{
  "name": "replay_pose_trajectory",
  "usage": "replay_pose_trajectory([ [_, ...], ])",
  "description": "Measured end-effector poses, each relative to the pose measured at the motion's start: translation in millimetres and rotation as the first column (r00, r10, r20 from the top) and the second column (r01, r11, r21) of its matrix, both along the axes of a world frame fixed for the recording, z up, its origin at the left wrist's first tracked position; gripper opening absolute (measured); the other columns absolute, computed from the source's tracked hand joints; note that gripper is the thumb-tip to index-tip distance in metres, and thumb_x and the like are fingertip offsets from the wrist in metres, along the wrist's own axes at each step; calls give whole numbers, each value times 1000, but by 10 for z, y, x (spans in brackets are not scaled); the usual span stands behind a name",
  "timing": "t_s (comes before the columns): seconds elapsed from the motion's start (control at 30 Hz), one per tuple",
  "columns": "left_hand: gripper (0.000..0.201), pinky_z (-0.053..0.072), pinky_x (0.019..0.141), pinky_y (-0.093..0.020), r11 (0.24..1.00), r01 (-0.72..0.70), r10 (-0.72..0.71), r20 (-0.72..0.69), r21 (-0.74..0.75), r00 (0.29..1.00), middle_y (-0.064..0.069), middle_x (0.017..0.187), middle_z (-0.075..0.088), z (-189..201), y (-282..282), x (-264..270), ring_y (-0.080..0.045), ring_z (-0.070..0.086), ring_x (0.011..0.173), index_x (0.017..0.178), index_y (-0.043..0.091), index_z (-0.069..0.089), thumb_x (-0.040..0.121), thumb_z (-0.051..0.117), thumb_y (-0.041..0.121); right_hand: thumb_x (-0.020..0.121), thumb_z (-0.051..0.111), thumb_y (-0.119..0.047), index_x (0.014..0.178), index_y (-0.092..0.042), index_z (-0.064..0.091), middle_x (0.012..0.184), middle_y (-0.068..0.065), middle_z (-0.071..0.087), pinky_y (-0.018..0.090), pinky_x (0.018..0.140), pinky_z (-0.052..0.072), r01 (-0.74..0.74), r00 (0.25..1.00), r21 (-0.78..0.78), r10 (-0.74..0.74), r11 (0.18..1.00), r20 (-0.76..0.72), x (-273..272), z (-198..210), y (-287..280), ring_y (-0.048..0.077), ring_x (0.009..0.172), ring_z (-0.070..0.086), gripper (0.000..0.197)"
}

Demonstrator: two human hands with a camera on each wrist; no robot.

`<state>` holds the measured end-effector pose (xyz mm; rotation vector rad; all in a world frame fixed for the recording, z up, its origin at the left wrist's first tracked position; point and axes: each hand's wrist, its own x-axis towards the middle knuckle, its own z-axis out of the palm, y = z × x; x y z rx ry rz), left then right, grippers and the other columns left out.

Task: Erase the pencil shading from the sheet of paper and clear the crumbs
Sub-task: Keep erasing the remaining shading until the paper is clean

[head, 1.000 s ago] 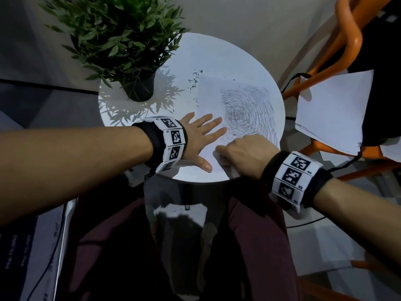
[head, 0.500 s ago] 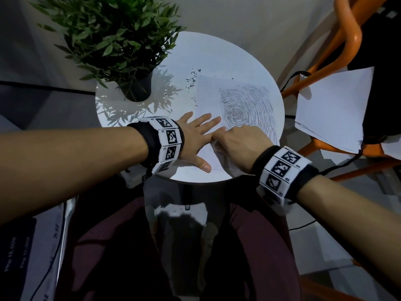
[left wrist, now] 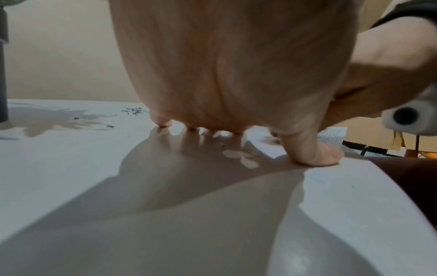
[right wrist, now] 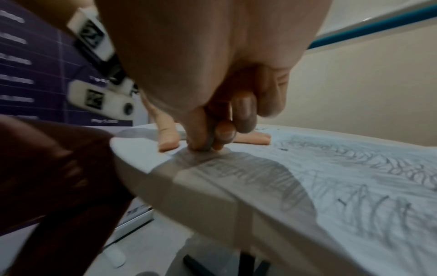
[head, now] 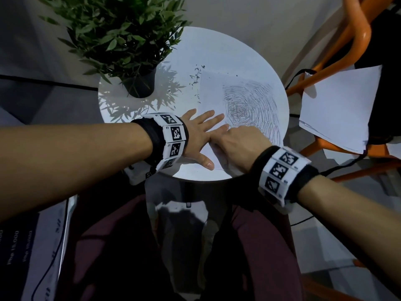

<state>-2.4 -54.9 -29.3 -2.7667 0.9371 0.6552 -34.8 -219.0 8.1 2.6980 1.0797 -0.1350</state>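
A white sheet of paper [head: 210,92] lies on the round white table [head: 227,53], covered on its right half with dark pencil shading [head: 256,105]. My left hand [head: 199,135] lies flat with fingers spread, pressing the sheet's left edge down. My right hand [head: 236,142] pinches a small dark eraser [right wrist: 209,143] between thumb and fingertips, its tip pressed on the paper near the front left of the shading. Dark eraser crumbs [head: 196,80] are scattered on the table beyond the sheet's far left corner.
A potted green plant [head: 138,83] stands at the table's back left. An orange chair [head: 355,40] to the right holds loose white sheets [head: 338,109]. The table's front edge [head: 201,179] is just behind my hands, above my knees.
My right hand has slid forward and left across the paper with the eraser, up against the left hand's fingers. The left hand stays flat in place.
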Motion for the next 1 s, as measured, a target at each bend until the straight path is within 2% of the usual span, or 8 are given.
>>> replay_pose_trajectory([
  [0.13, 118, -5, 121, -57, 1000, -5, 5, -4, 15, 1000, 1, 161, -31, -13, 2, 3, -23, -23, 151, 154, 31, -23, 75, 42, 89, 101, 36, -33, 112, -24, 51, 95, 2, 65, 33, 61, 30, -92, 981, -101, 73, 991, -178, -133, 45, -74, 29, 73, 51, 20],
  [0.33, 116, -3, 121, -59, 1000, -1, 1, 4, 8, 1000, -1, 163, -28, 1, 5, 5, -24, -21, 151, 155, 30, -20, 75, 41, 88, 98, 39, -33, 103, -24, 54, 75, -6, 43, 31, 59, 32, 44, 997, 59, -40, 997, -63, 53, 32, -16, 26, 65, 45, 18],
  [0.5, 117, -5, 121, -58, 1000, 0, 0, 5, -4, 1000, 0, 162, -29, -14, 13, -3, -25, -21, 151, 155, 30, -21, 75, 41, 89, 98, 41, -34, 107, -29, 55, 86, 1, 63, 32, 60, 30, -33, 990, -23, 30, 999, -135, -54, -7, -35, 25, 67, 43, 18],
  [0.57, 118, -6, 120, -58, 1000, 1, -1, -2, 8, 1000, 0, 162, -30, -3, 16, -5, -24, -23, 151, 155, 30, -23, 74, 41, 89, 97, 42, -37, 108, -31, 54, 86, 0, 63, 31, 60, 31, -56, 981, -43, 47, 998, -191, -62, 21, -73, 26, 69, 45, 17],
  [0.7, 117, -4, 121, -59, 1000, -7, 7, 1, -22, 1000, 0, 163, -28, -18, 16, 2, -24, -21, 151, 155, 31, -21, 74, 42, 88, 98, 41, -36, 110, -28, 54, 87, -1, 59, 31, 61, 30, 31, 994, 62, -24, 998, -105, 49, 39, -59, 28, 73, 52, 18],
  [0.83, 118, -5, 120, -59, 1000, -6, 6, -12, -13, 1000, 1, 162, -30, -37, 15, -11, -23, -23, 151, 154, 31, -23, 73, 39, 90, 99, 40, -41, 103, -29, 54, 81, -1, 58, 32, 61, 30, -21, 988, 23, 24, 1000, -150, -60, -19, -108, 26, 70, 46, 19],
  [0.93, 118, -6, 120, -58, 1000, -15, 15, -13, -1, 1000, 1, 161, -32, -31, 8, 7, -23, -24, 150, 153, 31, -25, 74, 39, 90, 98, 43, -45, 96, -29, 55, 85, 0, 64, 36, 67, 42, 153, 953, 162, -102, 975, -286, -78, -57, -284, 29, 81, 58, 20],
  [1.0, 117, -8, 120, -59, 1000, -27, 26, -29, -4, 999, 1, 161, -33, -21, -13, 16, -24, -25, 150, 154, 30, -24, 76, 42, 87, 96, 50, -40, 84, -23, 57, 80, -1, 65, 41, 74, 47, 403, 878, 373, -238, 836, -416, -24, -119, -410, 24, 82, 59, 21],
])
